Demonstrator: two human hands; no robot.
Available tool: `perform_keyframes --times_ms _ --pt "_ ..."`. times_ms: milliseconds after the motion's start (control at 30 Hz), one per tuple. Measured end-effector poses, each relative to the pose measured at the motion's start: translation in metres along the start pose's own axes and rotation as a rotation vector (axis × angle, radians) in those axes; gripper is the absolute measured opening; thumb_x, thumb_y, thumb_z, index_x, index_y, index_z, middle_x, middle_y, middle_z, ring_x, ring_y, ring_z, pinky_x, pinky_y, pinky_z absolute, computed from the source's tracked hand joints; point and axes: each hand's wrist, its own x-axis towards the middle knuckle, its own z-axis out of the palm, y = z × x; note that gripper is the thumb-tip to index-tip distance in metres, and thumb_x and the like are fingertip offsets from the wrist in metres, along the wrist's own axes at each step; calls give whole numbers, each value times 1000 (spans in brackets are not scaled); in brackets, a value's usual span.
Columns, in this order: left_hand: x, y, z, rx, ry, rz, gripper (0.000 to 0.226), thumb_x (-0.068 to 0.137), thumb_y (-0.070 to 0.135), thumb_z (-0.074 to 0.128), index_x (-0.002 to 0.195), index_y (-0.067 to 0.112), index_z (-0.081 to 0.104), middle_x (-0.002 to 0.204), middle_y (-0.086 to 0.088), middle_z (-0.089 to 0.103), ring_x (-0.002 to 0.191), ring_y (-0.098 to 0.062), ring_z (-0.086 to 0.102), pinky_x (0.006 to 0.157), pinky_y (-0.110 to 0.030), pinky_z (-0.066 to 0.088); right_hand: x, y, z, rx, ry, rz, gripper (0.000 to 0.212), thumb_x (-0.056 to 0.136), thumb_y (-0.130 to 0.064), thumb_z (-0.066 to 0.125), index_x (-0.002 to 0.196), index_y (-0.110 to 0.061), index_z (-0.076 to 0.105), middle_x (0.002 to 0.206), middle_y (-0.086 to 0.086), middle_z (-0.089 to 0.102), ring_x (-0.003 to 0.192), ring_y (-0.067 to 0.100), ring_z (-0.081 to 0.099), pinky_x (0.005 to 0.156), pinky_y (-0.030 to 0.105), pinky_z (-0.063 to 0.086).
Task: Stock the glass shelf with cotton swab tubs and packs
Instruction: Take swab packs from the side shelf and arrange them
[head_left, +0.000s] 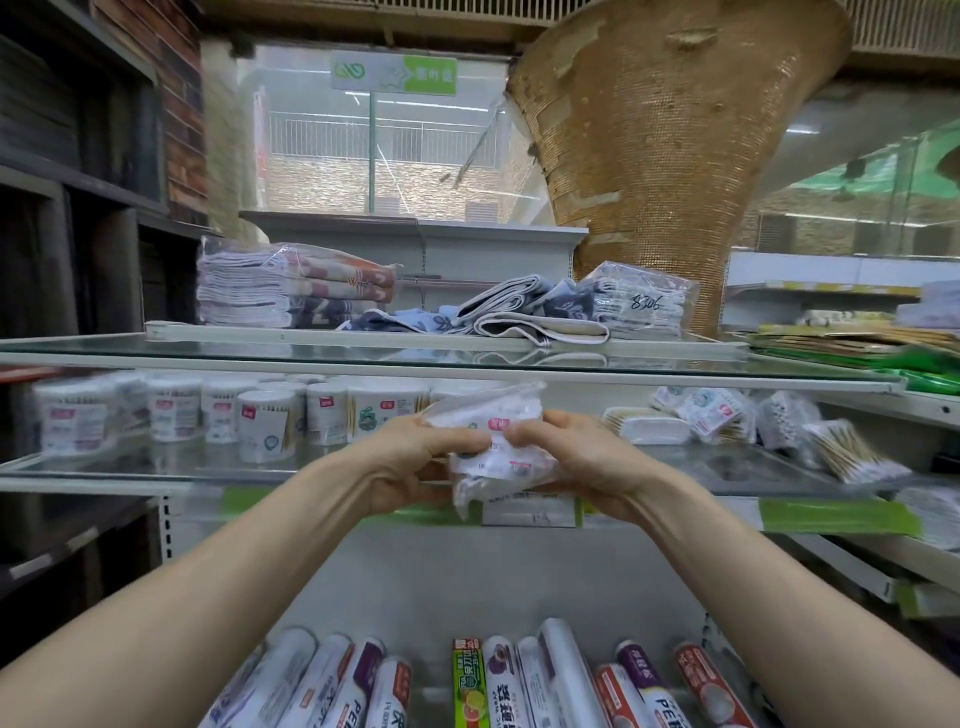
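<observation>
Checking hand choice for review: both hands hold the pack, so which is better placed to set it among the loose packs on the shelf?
Right, probably. The right hand grips the pack on the side nearest the loose packs; tubs fill the shelf before the left hand.

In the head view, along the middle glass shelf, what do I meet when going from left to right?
Cotton swab tubs → left hand → plastic pack held by both hands → right hand → flat white box → bagged swab packs → wooden-stick swab bundle.
</observation>
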Motion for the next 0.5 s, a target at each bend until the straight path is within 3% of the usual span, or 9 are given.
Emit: perform_keyframes --times_ms 67,200,300,433,500 --pt "-2 3 1 13 -7 25 25 81 4 70 106 6 66 86 -10 72 76 -23 66 79 -38 55 3 1 5 13 4 -6 41 86 -37 66 112 -7 66 107 8 73 102 24 68 98 43 50" --pt "-3 5 4 -87 71 32 27 88 24 66 107 4 65 86 -10 70 74 -22 66 63 -35 58 7 3 15 72 26 -91 21 97 -19 53 107 -7 67 108 14 72 97 25 69 90 40 53" --pt "3 -1 11 -49 167 54 40 94 45 51 106 9 65 89 -8 73 82 -26 69 71 -37 58 10 6 33 113 82 -116 18 97 -14 50 100 -9 67 100 11 73 88 25 69 73 32 57" --pt "9 -8 21 171 389 309 46 92 51 49 93 9 66 81 -5 72 77 -21 69 69 -31 51 16 6 49 24 289 -123 32 95 -41 51 93 -13 67 89 3 73 78 15 69 55 18 48" --pt "7 -8 22 229 451 365 41 92 49 50 85 10 62 74 -1 68 70 -16 64 62 -26 45 21 8 50 -87 362 -90 45 92 -52 49 96 -11 67 93 5 72 83 18 68 64 24 51"
